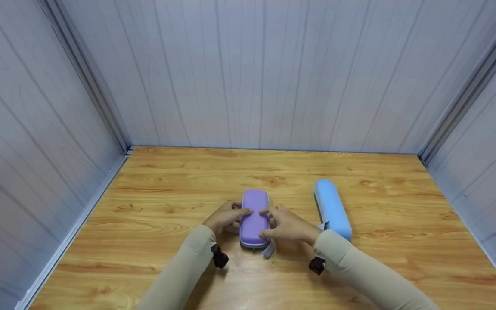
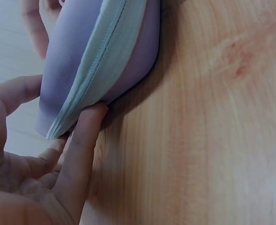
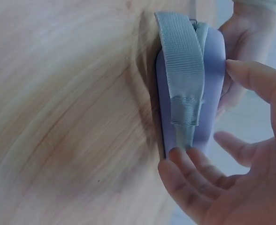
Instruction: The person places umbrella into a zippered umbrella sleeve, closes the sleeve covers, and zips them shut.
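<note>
A purple zip case (image 1: 255, 217) with rounded ends lies lengthwise on the wooden table, between the two hands. On its left side, the left hand (image 1: 227, 217) holds it with the thumb over the top and the other fingers low along the side. The right hand (image 1: 289, 224) grips the opposite side, its thumb on the top edge and its fingertips (image 3: 175, 157) low against the side. A pale zip band (image 2: 98, 70) runs around the case. From its near right end hangs a grey fabric strap (image 3: 182, 65).
A light blue case (image 1: 334, 209) of similar long shape lies right of the purple one, just beyond the right wrist. Pale panel walls (image 1: 239, 77) enclose the wooden table (image 1: 166, 185) at the back and both sides.
</note>
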Motion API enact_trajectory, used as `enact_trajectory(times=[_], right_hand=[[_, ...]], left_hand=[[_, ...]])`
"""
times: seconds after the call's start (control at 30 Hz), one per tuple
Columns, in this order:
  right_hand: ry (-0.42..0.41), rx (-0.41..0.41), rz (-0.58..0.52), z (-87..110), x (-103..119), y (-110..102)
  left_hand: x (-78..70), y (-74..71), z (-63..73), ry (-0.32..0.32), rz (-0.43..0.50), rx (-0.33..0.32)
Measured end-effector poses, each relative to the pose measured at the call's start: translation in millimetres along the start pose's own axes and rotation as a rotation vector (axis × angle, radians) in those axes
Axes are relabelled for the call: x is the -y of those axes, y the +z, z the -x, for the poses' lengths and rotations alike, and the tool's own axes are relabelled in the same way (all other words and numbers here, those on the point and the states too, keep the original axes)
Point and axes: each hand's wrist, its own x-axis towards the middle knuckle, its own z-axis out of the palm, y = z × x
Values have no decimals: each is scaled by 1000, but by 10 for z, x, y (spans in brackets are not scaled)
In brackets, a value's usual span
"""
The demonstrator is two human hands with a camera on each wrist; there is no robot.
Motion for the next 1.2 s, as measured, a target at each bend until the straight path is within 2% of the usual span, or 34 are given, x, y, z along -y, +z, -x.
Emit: enact_trajectory(times=[0.17,0.37,0.43,0.6,0.77,1.0,1.2], right_hand=[[-122,-62,150,64,51,39],[-378,-150,340,96,73,129],[-435,-159,386,106,75,162],[-539,-157,491,119,58,246],[-683,-202,631,94,11,312],[-837,-253,879,66,-5,373],[-915,-268,1119,34,21,405]], left_hand=[[-4,-12,-1,-4,-5,4],[-3,-16,-4,1,-15,-7],[5,-19,-5,3,-16,-8],[30,-29,-6,11,-23,5],[33,-19,-2,16,-13,11],[35,-9,-2,24,-9,-8],[44,-2,-1,52,-21,-20]])
